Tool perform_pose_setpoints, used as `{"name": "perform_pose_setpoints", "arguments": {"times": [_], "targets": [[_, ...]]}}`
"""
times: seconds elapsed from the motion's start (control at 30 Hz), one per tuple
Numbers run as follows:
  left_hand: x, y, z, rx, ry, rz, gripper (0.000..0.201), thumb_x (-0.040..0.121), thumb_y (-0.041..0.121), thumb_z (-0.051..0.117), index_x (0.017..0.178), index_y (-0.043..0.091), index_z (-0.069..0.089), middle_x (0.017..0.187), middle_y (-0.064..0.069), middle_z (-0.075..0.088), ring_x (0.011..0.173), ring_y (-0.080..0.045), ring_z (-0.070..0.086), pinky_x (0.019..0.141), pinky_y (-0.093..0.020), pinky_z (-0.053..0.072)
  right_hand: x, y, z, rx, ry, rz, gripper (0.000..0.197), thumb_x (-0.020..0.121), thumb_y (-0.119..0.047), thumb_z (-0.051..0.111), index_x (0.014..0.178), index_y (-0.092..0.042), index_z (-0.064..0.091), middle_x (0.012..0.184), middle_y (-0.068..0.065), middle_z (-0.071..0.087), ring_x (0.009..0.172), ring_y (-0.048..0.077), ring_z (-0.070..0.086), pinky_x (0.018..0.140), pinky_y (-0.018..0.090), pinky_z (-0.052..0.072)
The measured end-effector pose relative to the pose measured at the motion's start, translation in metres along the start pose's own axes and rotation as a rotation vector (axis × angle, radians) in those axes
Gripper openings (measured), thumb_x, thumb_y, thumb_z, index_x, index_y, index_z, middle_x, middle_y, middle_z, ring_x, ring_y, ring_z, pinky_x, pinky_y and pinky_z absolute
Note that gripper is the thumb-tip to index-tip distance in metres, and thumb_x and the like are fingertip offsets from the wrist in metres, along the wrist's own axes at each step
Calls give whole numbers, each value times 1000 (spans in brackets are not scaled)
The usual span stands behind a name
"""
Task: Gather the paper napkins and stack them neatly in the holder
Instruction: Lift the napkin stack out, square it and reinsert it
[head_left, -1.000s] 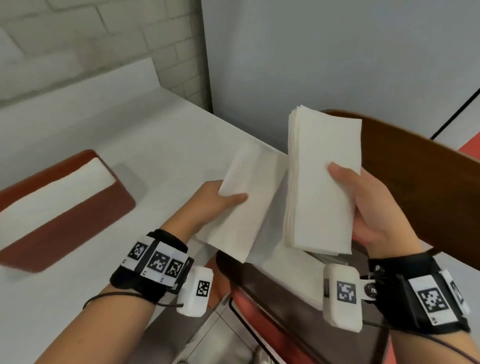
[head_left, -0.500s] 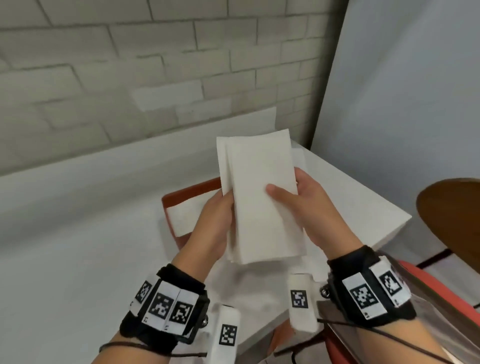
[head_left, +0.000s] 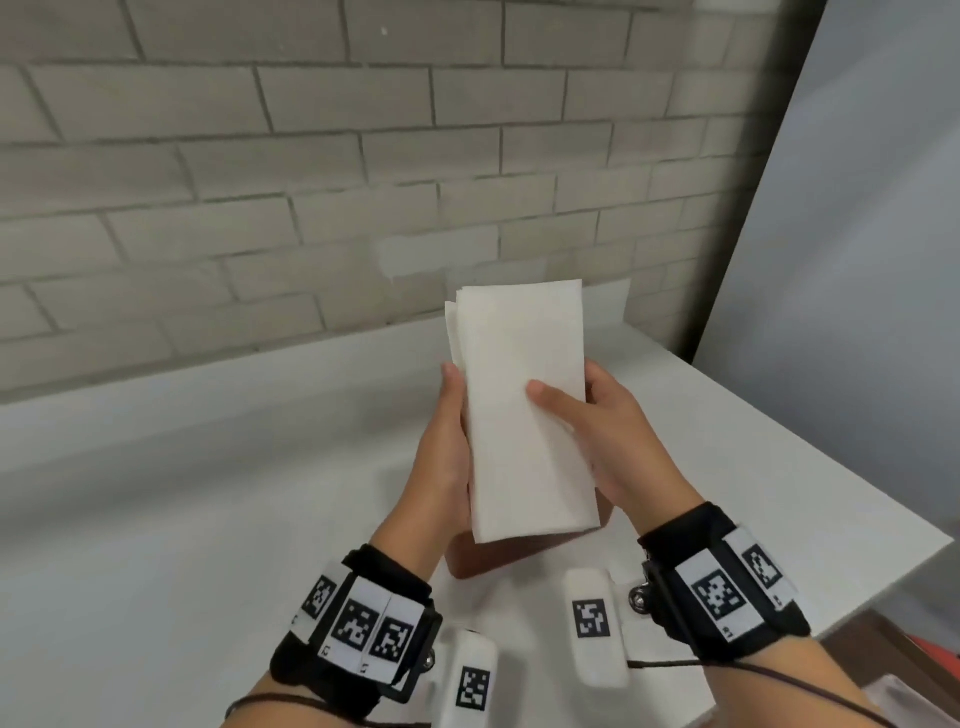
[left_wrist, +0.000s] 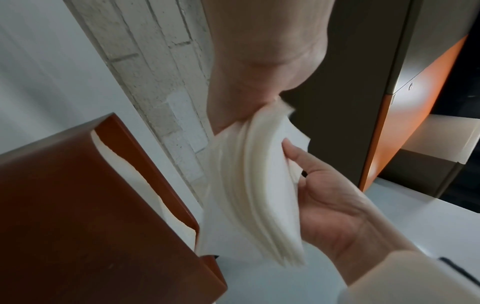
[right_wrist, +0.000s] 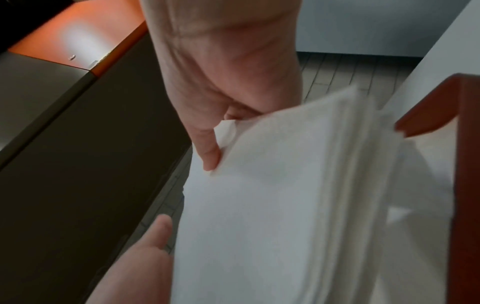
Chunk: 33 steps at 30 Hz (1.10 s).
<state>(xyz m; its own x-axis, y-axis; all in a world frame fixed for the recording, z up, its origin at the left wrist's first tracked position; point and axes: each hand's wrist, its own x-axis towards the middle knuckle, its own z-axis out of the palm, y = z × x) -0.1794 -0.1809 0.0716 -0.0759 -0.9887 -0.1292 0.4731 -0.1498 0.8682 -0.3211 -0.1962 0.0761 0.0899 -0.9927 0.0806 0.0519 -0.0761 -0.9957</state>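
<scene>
Both hands hold one stack of white paper napkins upright above the white table, directly over the brown napkin holder, most of which is hidden behind the stack in the head view. The left hand grips the stack's left edge, thumb along the side. The right hand clasps the right edge, its thumb pressed flat on the front sheet and its fingers wrapped behind. At the top left the sheets fan out a little, so the edges are not quite flush. In the left wrist view the holder sits just beside the stack, with white napkins showing in its open top. Behind the table stands a pale brick wall, and a grey panel rises on the right
</scene>
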Motion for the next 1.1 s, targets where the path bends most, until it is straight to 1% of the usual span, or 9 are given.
{"name": "perform_pose_setpoints", "arguments": {"times": [0.07,0.2,0.3,0.43,0.5,0.57,0.77,0.93,1.1], "targets": [[4,3,2,29,12,55,52,91,58,38,108,18,66,95,-9,75,83,-23,73,67,-35,59,10,-2,1,2,-4,-19,37,80,-23,75,113,-22,61,108,-2,72,98,21,70,88,45,55],[17,5,-2,192,99,239,18,89,26,62,107,23,62,106,-4,72,96,-23,69,88,-46,54,30,-4,5,70,27,-53,65,75,-13,79,130,-26,47,113,6,67,101,25,68,84,41,56],[25,7,-4,168,92,291,16,89,22,62,104,27,60,107,-2,72,97,-23,69,87,-45,55,42,-2,0,106,-4,40,87,71,-20,83,142,-29,33,118,9,65,102,25,68,91,45,54],[31,4,-7,194,88,337,22,88,25,63,109,27,58,109,-3,70,98,-23,69,84,-43,56,50,2,-9,99,-147,112,66,68,-26,82,127,-14,54,114,8,70,102,27,69,97,52,49],[36,0,-8,241,115,350,28,89,31,61,115,24,56,112,-4,69,100,-23,68,86,-46,55,52,5,-8,99,-150,87,50,76,-20,76,122,-12,58,113,6,71,103,26,68,92,47,53],[41,-4,-7,282,146,364,30,91,34,58,118,22,54,113,-4,68,101,-22,67,87,-46,55,54,9,-5,81,-117,48,43,81,-17,73,121,-13,59,113,3,71,103,23,68,86,40,56],[52,-14,-5,420,256,438,20,94,30,54,113,24,51,115,-1,62,103,-13,63,84,-30,54,58,22,6,1,-58,-96,35,90,-13,63,123,-19,55,113,-1,68,101,14,67,82,29,56],[50,-21,-4,400,236,420,12,94,37,50,105,35,46,109,11,61,101,-4,61,84,-25,51,58,31,3,-34,-43,-187,39,90,-17,63,125,-21,46,118,-2,62,107,10,63,88,30,54],[49,-31,-6,481,244,424,20,96,33,46,113,24,42,106,12,58,97,-1,58,69,-7,47,58,51,-4,-139,-92,-85,36,89,-38,61,122,-40,46,114,-15,65,106,2,63,97,39,51]]}}
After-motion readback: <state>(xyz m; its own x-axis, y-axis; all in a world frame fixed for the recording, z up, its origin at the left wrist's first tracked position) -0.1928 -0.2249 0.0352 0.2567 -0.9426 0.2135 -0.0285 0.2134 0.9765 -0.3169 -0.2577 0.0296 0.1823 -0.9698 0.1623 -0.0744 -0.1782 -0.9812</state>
